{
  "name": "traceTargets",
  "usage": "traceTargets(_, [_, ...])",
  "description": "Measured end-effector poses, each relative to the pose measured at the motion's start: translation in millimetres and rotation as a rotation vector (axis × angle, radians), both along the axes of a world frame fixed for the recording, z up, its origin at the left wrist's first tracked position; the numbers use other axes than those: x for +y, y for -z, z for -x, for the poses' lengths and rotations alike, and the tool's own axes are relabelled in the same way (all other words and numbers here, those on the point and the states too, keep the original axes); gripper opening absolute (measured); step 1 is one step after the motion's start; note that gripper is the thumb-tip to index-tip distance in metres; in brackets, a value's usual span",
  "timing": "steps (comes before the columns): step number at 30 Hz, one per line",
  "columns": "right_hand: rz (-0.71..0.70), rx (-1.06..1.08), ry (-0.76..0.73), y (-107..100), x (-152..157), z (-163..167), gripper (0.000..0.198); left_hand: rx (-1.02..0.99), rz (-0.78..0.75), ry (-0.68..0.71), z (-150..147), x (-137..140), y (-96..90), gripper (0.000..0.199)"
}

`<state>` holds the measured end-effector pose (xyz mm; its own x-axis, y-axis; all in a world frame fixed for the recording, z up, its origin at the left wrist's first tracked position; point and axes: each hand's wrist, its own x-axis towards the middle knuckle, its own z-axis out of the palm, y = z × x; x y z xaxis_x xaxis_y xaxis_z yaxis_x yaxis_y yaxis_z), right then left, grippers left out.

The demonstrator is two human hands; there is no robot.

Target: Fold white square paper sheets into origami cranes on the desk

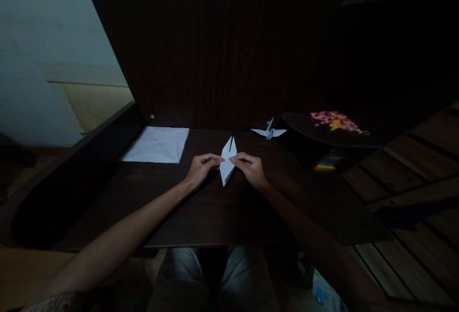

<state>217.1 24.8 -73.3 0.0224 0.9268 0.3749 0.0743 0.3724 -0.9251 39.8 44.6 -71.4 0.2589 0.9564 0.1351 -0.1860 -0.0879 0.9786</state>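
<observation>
A white piece of folded paper (228, 161), shaped like a long diamond with a slit at its far tip, is held between both hands above the dark desk. My left hand (202, 167) pinches its left edge with thumb and fingers. On the opposite edge, my right hand (252, 167) grips the paper the same way, thumb on top. Beyond the right hand a finished white paper crane (269, 132) stands on the desk. To the left lies white sheet paper (158, 144), its surface lightly creased.
The dark wooden desk (215, 221) has a tall back panel (222, 49) and a raised left side board (71, 173). At the right, a curved shelf (301, 128) carries a heap of small pink, red and yellow pieces (337, 120). A colourful item (325, 164) sits beneath it.
</observation>
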Motion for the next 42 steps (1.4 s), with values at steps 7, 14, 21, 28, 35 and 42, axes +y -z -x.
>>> traceTargets(7, [0.023, -0.006, -0.009, 6, 1, 2, 0.028, 0.018, 0.020, -0.012, -2, 1, 1.6, 0.029])
traceTargets(14, [0.030, 0.052, -0.067, 6, 0, 1, 0.047, 0.200, -0.054, 0.059, -1, 1, 1.7, 0.029])
traceTargets(21, [0.153, 0.012, -0.092, 4, 2, 1, 0.032, 0.216, -0.081, 0.021, 2, 1, -1.5, 0.028])
traceTargets(28, [0.163, -0.070, -0.138, -2, -1, 0, 0.031, 0.197, -0.108, 0.047, 3, 2, -2.4, 0.024])
traceTargets(35, [0.123, -0.076, -0.126, -5, -5, 2, 0.031, 0.169, -0.070, 0.168, 3, -2, -8.8, 0.024])
traceTargets(42, [0.103, -0.043, -0.121, -7, -5, -3, 0.026, 0.161, 0.013, 0.275, 4, -7, -10.5, 0.027])
